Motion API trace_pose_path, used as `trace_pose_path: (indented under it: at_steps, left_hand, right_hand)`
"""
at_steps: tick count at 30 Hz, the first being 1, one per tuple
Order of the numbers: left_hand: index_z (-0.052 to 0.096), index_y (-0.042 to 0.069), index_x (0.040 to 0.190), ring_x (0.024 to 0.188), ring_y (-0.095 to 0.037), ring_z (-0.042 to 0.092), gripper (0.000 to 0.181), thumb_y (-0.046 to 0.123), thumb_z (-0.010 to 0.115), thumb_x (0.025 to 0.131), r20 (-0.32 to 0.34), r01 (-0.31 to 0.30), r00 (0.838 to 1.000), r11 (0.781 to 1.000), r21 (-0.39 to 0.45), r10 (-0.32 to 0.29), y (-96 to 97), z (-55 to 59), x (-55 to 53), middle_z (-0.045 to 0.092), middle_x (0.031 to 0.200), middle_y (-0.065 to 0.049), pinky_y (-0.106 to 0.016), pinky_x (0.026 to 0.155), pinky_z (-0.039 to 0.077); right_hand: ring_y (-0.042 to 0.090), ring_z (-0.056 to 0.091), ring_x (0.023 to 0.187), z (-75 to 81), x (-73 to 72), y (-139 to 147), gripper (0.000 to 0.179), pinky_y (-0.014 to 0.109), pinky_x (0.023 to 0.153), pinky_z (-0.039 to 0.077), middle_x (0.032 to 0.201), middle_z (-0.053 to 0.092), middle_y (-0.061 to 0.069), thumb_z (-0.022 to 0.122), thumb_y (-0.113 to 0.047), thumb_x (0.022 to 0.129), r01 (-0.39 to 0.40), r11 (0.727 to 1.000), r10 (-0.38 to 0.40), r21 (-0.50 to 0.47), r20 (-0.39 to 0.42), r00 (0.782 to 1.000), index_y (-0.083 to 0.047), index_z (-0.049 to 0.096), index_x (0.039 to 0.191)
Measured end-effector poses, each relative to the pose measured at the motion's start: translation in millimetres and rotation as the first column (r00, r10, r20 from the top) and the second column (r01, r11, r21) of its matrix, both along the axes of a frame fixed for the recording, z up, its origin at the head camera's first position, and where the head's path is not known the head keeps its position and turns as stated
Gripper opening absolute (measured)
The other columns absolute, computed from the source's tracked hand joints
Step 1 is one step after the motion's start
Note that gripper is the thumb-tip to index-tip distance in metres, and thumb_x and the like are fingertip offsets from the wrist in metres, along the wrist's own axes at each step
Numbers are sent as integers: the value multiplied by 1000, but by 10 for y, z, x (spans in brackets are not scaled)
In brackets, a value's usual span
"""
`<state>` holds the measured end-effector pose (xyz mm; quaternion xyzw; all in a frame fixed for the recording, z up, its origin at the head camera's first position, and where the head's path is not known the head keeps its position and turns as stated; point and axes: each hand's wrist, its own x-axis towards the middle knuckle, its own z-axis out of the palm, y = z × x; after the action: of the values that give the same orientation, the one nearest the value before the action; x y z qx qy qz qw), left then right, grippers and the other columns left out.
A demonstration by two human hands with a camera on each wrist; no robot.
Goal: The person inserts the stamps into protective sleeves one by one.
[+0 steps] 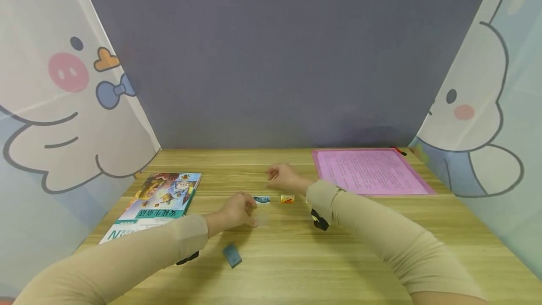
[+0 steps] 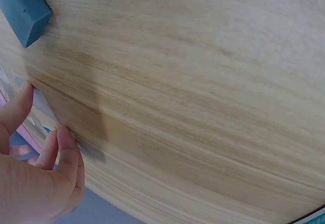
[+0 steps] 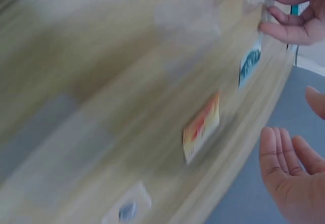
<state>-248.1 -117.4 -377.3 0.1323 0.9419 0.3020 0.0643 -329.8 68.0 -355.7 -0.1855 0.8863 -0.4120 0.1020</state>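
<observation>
The person's left hand (image 1: 240, 211) is pinching, with thumb and fingertips, the edge of a small clear sheet (image 2: 44, 104), which is lying at its fingertips, low over the wooden table (image 1: 296, 267). Whether the sheet is touching the wood, I cannot tell. Just beyond these fingers a blue picture card (image 1: 261, 200) is resting. The right hand (image 1: 285, 177) is hovering above the table, its fingers loosely bent and its thumb standing apart. On the near side of it, a red-and-yellow card (image 1: 287, 199) is lying, and another card (image 3: 127, 210) is showing blurred. A blue block (image 1: 232, 255) is sitting nearer to the person than the left hand; books (image 1: 169, 194) are lying to that hand's left. Right of the right hand, a pink printed sheet (image 1: 368, 171) is lying.
</observation>
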Motion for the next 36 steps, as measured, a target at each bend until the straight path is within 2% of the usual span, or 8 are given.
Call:
trace_pose_path:
  at_steps: [4, 8, 15, 21, 27, 31, 36]
  left_hand:
    - [67, 2, 93, 91, -22, 60, 36, 4, 87, 64, -2, 3, 1000, 1000, -3, -3, 14, -21, 12, 62, 100, -9, -42, 91, 55]
    - [67, 2, 90, 91, -22, 59, 32, 3, 87, 65, -2, 3, 1000, 1000, -4, -3, 22, -21, 23, 62, 100, -9, -44, 94, 54]
    - [68, 4, 84, 94, -22, 57, 27, 3, 87, 64, -2, -10, 1000, 1000, 1, 10, 19, -45, 0, 62, 97, -7, -48, 99, 51]
    - [69, 5, 77, 89, -18, 52, 22, 3, 86, 65, 14, -15, 1000, 1000, 12, 14, 24, -56, 9, 61, 94, -6, -42, 90, 52]
    - [68, 3, 77, 92, -19, 51, 18, 1, 84, 68, 36, 11, 999, 999, 39, -13, 11, -28, 23, 58, 102, -8, -45, 93, 52]
    - [68, 2, 77, 88, -18, 51, 17, 0, 82, 68, 26, 35, 999, 999, 39, -36, -3, 5, 36, 58, 98, -9, -41, 89, 54]
    - [67, 3, 75, 86, -17, 53, 18, 1, 84, 68, 44, -2, 999, 999, 47, 0, 4, -4, 27, 62, 91, -5, -41, 88, 52]
  right_hand:
    - [17, 61, 90, -121, 4, -99, 49, 27, 76, 57, 103, 64, 7, 78, -13, 82, -3, 1000, 4, -11, 86, 996, 0, 60, 126]
    - [17, 60, 91, -180, 62, -167, 49, 28, 80, 56, 102, 64, 6, 80, -13, 80, -22, 1000, 22, -2, 136, 991, 0, 60, 124]
    - [17, 55, 91, -213, 119, -229, 46, 27, 83, 55, 106, 63, 13, 80, -2, 77, -34, 999, 34, -1, 106, 994, 4, 61, 118]
    - [14, 53, 83, -255, 92, -246, 42, 22, 74, 52, 96, 62, 9, 82, 2, 72, -41, 997, 37, 66, 62, 997, 2, 65, 110]
    - [13, 53, 76, -233, 77, -249, 39, 20, 66, 50, 87, 60, 5, 82, 1, 73, -27, 993, 19, 111, 75, 997, 1, 66, 108]
    - [14, 53, 76, -211, 82, -254, 34, 21, 64, 49, 87, 60, 4, 81, -1, 74, -33, 992, 23, 122, 87, 996, -1, 66, 105]
    - [15, 51, 77, -215, 92, -268, 22, 22, 62, 47, 88, 59, 3, 80, -1, 76, -41, 989, 28, 139, 94, 995, -4, 67, 93]
